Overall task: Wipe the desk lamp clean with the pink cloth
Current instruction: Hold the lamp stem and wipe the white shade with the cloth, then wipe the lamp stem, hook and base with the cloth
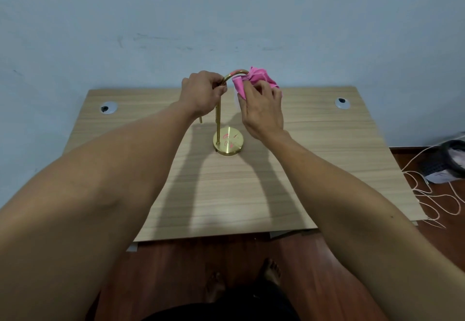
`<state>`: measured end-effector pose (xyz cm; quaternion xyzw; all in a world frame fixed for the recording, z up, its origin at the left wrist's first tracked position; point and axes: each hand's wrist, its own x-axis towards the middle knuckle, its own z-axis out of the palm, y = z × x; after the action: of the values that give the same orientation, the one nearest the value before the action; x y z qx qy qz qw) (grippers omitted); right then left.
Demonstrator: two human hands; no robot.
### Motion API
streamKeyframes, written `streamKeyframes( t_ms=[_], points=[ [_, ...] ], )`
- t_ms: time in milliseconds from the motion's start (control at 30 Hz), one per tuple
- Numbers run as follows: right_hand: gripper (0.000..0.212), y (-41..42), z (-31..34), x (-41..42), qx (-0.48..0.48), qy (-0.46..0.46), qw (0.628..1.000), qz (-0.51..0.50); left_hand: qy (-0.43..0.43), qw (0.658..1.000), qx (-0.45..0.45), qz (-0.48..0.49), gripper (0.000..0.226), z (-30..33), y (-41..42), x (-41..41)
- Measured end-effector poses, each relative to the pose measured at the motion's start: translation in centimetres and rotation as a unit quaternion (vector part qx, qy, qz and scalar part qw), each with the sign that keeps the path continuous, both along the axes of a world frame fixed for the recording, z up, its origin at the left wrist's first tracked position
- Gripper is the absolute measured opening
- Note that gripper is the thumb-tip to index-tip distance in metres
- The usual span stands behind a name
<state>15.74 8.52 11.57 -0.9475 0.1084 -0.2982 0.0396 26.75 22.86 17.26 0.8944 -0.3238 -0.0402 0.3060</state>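
Observation:
A gold desk lamp [218, 119] stands on the wooden desk [327, 144], its round base [228, 142] marked with pink scribbles. Its thin stem rises and bends into an arch [236, 73] at the top. My left hand [201, 94] grips the stem just below the arch's left side. My right hand [261, 109] holds the bunched pink cloth [256, 79] against the right end of the arch, where the cloth covers the lamp's head. A white part shows just under the cloth.
Two round cable grommets [108, 107] [342, 103] sit near the desk's back corners, close to the pale blue wall. On the wooden floor to the right lie a looped cord [432, 195] and a dark bin [453, 157]. My bare feet show below the desk's front edge.

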Motion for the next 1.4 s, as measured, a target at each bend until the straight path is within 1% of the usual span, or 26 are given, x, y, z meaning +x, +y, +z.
streamKeyframes(
  t_ms=[67, 133, 200, 267, 300, 333, 367, 400, 433, 467, 533, 633, 700, 767, 800, 867, 1033, 1100, 1167, 1233, 1333, 1367, 1400],
  points=[
    [0.031, -0.9, 0.1, 0.3, -0.057, 0.017, 0.998, 0.005, -0.001, 1.0, 0.001, -0.003, 0.019, 0.0, 0.0, 0.1],
    [0.031, -1.6, 0.1, 0.1, -0.076, 0.017, 0.997, 0.008, -0.003, 1.0, 0.002, -0.005, 0.019, -0.1, 0.1, 0.1],
    [0.025, -2.3, 0.1, -0.5, -0.052, -0.006, 0.998, 0.017, -0.003, 1.0, 0.001, -0.002, 0.018, -0.1, 0.1, 0.1],
    [0.027, -3.2, -0.2, -1.3, -0.012, -0.026, 0.999, -0.015, -0.005, 1.0, 0.003, 0.004, 0.018, 0.0, 0.2, 0.1],
    [0.022, -3.7, -0.4, -1.6, 0.049, -0.03, 0.997, -0.052, -0.005, 1.0, 0.005, 0.006, 0.018, 0.0, 0.2, 0.1],
    [0.024, -4.3, -0.4, -1.9, 0.155, -0.033, 0.983, -0.092, -0.004, 1.0, 0.005, 0.006, 0.018, 0.0, 0.2, 0.1],
    [0.035, -4.7, -0.1, -2.2, 0.287, -0.038, 0.949, -0.128, -0.003, 1.0, 0.005, 0.006, 0.018, -0.1, 0.2, 0.0],
    [0.042, -5.1, 0.0, -2.3, 0.408, -0.064, 0.898, -0.151, -0.002, 1.0, 0.003, 0.007, 0.018, -0.1, 0.2, 0.0],
    [0.043, -5.2, 0.4, -2.3, 0.478, -0.1, 0.858, -0.161, -0.001, 1.0, 0.001, 0.009, 0.017, -0.1, 0.2, 0.0],
    [0.043, -5.1, 0.5, -2.1, 0.509, -0.127, 0.836, -0.162, 0.001, 1.0, 0.0, 0.009, 0.017, -0.1, 0.1, 0.0],
    [0.041, -4.2, 0.8, -1.5, 0.526, -0.14, 0.827, -0.14, 0.001, 1.0, -0.001, 0.008, 0.018, -0.2, 0.1, -0.1],
    [0.044, -1.6, 0.0, -0.4, 0.561, -0.105, 0.816, -0.087, -0.001, 1.0, -0.004, 0.005, 0.018, -0.2, 0.2, -0.1],
    [0.048, -0.5, -1.1, 0.0, 0.586, -0.088, 0.8, -0.097, -0.002, 1.0, -0.003, 0.006, 0.018, -0.2, 0.2, -0.1],
    [0.046, 0.3, -2.2, -0.1, 0.614, -0.098, 0.775, -0.117, -0.004, 1.0, -0.003, 0.006, 0.018, -0.2, 0.2, -0.1],
    [0.045, 0.5, -2.5, -0.2, 0.62, -0.098, 0.768, -0.123, -0.004, 1.0, -0.003, 0.006, 0.018, -0.2, 0.2, -0.1],
    [0.046, 1.2, -2.8, -0.4, 0.607, -0.093, 0.777, -0.137, -0.004, 1.0, -0.005, 0.007, 0.019, -0.3, 0.1, -0.1],
    [0.043, 5.0, -3.2, -1.1, 0.532, -0.091, 0.83, -0.142, -0.001, 1.0, -0.013, 0.007, 0.018, -0.5, 0.0, 0.1],
    [0.041, 6.7, -3.5, -1.1, 0.529, -0.091, 0.829, -0.156, 0.0, 1.0, -0.014, 0.006, 0.018, -0.6, 0.0, 0.2],
    [0.041, 7.5, -3.4, -1.2, 0.561, -0.101, 0.802, -0.179, 0.003, 1.0, -0.013, 0.007, 0.017, -0.6, 0.0, 0.2],
    [0.042, 7.4, -2.8, -1.3, 0.598, -0.134, 0.76, -0.216, 0.007, 1.0, -0.013, 0.007, 0.017, -0.5, 0.0, 0.3],
    [0.043, 6.2, -0.5, -1.7, 0.625, -0.238, 0.692, -0.273, 0.022, 0.999, -0.023, 0.011, 0.018, -0.4, 0.2, 0.3],
    [0.043, 5.7, 0.5, -1.7, 0.621, -0.276, 0.681, -0.273, 0.032, 0.999, -0.027, 0.011, 0.018, -0.4, 0.3, 0.3],
    [0.042, 5.1, 1.7, -1.6, 0.606, -0.301, 0.687, -0.264, 0.044, 0.999, -0.031, 0.01, 0.017, -0.3, 0.4, 0.3]
  ],
)
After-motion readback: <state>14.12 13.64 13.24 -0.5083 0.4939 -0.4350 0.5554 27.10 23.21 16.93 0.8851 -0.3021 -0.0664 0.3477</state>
